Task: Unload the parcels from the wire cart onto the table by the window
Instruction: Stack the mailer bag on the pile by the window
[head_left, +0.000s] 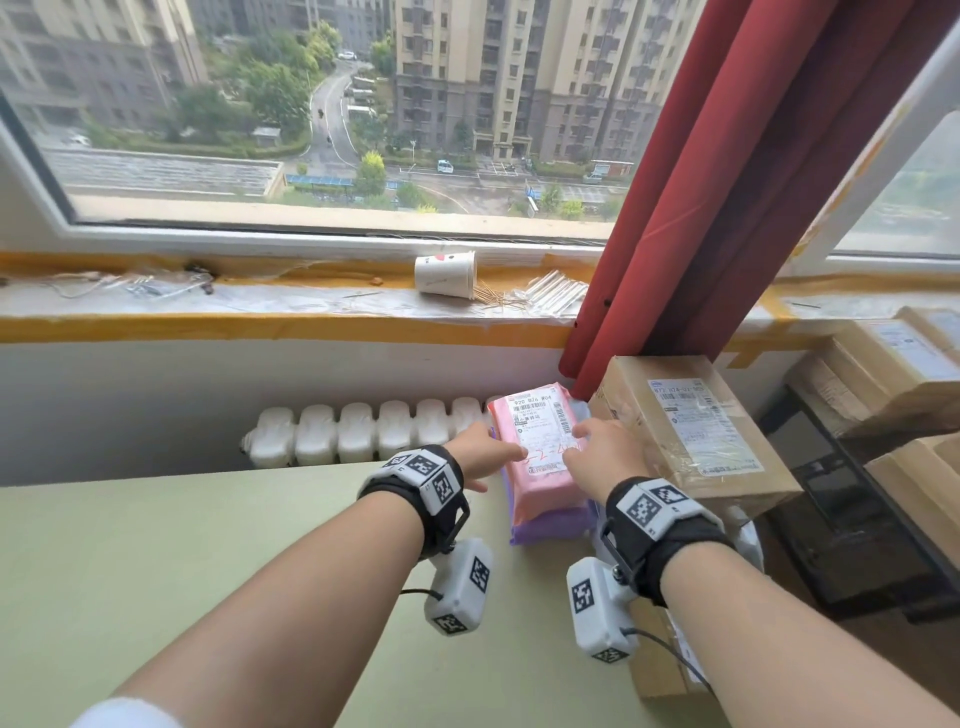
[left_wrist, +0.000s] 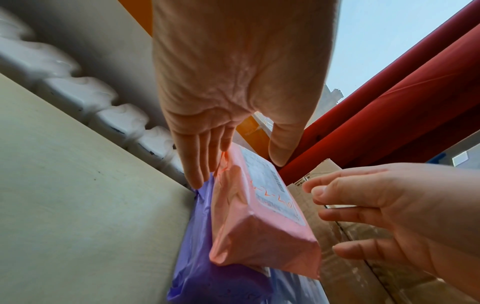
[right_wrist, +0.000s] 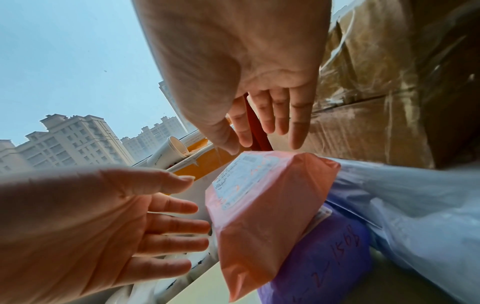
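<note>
Both forearms are extended; left hand (head_left: 480, 452) and right hand (head_left: 605, 449), fingers straight, flank the pink parcel (head_left: 540, 447), laid lengthwise toward the window.

A white paper cup (head_left: 445, 274) lies tipped on its side on the window sill (head_left: 208, 304) beside spilled toothpicks (head_left: 497, 297), a red curtain (head_left: 727, 171) hangs at the sill's right end, and a white radiator (head_left: 363, 434) stands beneath it.
</note>
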